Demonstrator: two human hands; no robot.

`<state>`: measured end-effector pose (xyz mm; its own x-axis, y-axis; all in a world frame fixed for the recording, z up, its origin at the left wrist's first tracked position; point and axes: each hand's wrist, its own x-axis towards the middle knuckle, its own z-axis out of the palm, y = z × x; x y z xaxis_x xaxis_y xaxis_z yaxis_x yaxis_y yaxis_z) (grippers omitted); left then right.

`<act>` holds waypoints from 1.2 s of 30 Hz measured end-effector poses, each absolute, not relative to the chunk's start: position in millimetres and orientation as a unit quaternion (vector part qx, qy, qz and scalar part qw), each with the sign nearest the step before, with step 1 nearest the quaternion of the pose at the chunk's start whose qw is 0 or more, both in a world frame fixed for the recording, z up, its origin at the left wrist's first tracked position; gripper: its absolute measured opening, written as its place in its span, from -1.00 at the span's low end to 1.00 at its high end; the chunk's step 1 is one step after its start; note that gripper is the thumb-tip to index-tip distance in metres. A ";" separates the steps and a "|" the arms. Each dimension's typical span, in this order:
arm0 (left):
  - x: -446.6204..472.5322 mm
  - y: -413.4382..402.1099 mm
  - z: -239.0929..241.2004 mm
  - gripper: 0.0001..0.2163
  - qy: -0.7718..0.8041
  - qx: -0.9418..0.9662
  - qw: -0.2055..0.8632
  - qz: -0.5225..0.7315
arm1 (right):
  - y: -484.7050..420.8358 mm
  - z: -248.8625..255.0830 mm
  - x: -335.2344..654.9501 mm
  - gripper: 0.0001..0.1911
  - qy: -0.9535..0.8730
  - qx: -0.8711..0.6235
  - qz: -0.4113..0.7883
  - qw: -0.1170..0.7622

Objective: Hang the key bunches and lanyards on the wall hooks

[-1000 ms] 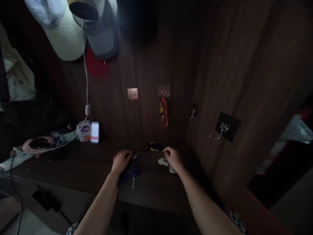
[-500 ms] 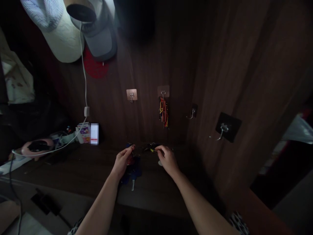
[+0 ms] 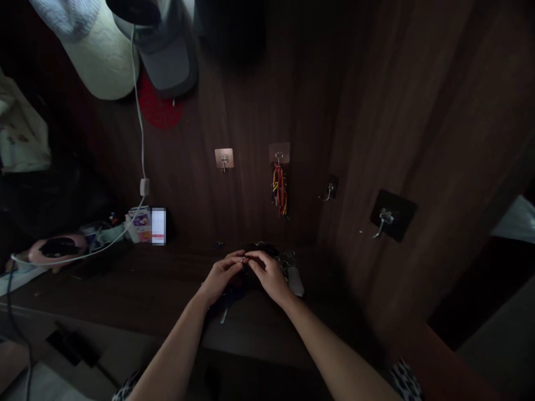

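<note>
My left hand (image 3: 221,277) and my right hand (image 3: 268,274) meet above a dark wooden shelf (image 3: 125,289), their fingertips pinching a thin metal ring (image 3: 243,261). The dim light and my fingers hide most of the ring. Below my left hand lie blue-headed keys (image 3: 228,301), partly covered. Beyond my right hand sits a dark bunch of keys (image 3: 264,250), and a pale grey tag (image 3: 295,282) lies by my right palm.
A brown wooden wall rises behind the shelf, with several metal hooks; coloured cables (image 3: 280,189) hang from one. To the left stand a small printed box (image 3: 140,225), a blurred phone (image 3: 158,226), a white cable (image 3: 140,117) and a pink object (image 3: 54,250).
My hands have moved together from either side, and their fingertips now meet over the keys. The white tag by my right hand has dropped out of sight, and the view has shifted slightly.
</note>
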<state>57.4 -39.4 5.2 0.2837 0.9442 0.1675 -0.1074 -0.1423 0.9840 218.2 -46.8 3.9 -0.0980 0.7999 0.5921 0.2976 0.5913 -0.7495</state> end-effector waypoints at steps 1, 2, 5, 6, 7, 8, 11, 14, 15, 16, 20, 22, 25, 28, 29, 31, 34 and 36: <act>58.2 -40.2 6.1 -0.68 0.368 0.580 0.543 0.484 | -46.6 4.2 218.8 -0.82 -0.701 -0.392 0.239 0.546; 58.5 -40.7 6.9 -0.66 0.380 0.575 0.536 0.487 | -46.3 4.3 219.3 -0.83 -0.697 -0.394 0.249 0.545; 57.6 -41.0 8.5 -0.61 0.419 0.580 0.498 0.489 | -44.3 3.5 220.3 -0.83 -0.663 -0.399 0.295 0.560; 56.9 -40.7 8.5 -0.63 0.428 0.597 0.475 0.485 | -43.1 3.0 220.7 -0.82 -0.641 -0.399 0.320 0.572; 56.3 -40.3 8.3 -0.65 0.437 0.621 0.443 0.477 | -41.7 2.5 221.2 -0.81 -0.614 -0.400 0.345 0.586; 55.8 -39.7 7.8 -0.68 0.445 0.649 0.405 0.465 | -40.2 2.3 222.0 -0.79 -0.584 -0.399 0.369 0.602; 55.8 -38.2 5.5 -0.72 0.454 0.729 0.291 0.421 | -35.8 2.6 226.4 -0.75 -0.506 -0.390 0.413 0.649; 57.9 -37.8 3.2 -0.75 0.443 0.770 0.233 0.395 | -32.9 3.0 232.0 -0.74 -0.458 -0.378 0.430 0.680; 58.7 -38.1 2.9 -0.76 0.440 0.778 0.227 0.387 | -32.2 3.0 233.5 -0.74 -0.448 -0.376 0.433 0.686; 59.3 -38.6 3.0 -0.77 0.437 0.786 0.225 0.377 | -31.7 2.8 234.7 -0.74 -0.440 -0.375 0.435 0.691; 60.1 -41.7 6.6 -0.85 0.418 0.803 0.228 0.357 | -30.8 2.6 236.0 -0.73 -0.425 -0.379 0.440 0.694; 59.8 -42.7 7.7 -0.84 0.425 0.795 0.224 0.371 | -31.3 3.1 234.9 -0.72 -0.426 -0.375 0.448 0.691; 59.4 -42.3 5.9 -0.78 0.437 0.778 0.224 0.393 | -34.0 4.2 231.3 -0.71 -0.437 -0.355 0.475 0.676; 59.7 -40.0 1.7 -0.73 0.441 0.769 0.224 0.406 | -38.3 5.4 225.8 -0.71 -0.459 -0.341 0.496 0.653; 59.8 -39.2 0.6 -0.73 0.445 0.765 0.222 0.409 | -39.8 5.9 223.9 -0.71 -0.468 -0.338 0.500 0.645; 59.9 -38.2 -0.2 -0.77 0.454 0.760 0.217 0.412 | -42.4 7.0 220.7 -0.71 -0.484 -0.336 0.507 0.629; 59.2 -37.8 1.7 -0.81 0.459 0.756 0.215 0.414 | -44.1 8.3 218.5 -0.72 -0.499 -0.343 0.507 0.613; 58.1 -37.8 3.7 -0.79 0.461 0.749 0.223 0.422 | -43.6 8.3 219.1 -0.72 -0.504 -0.352 0.498 0.612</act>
<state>58.1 -37.8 3.7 0.2204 0.8778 0.4253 0.5012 -0.4760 0.7227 219.1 -43.6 8.3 -0.0035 0.9637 0.2668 -0.2548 0.2572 -0.9322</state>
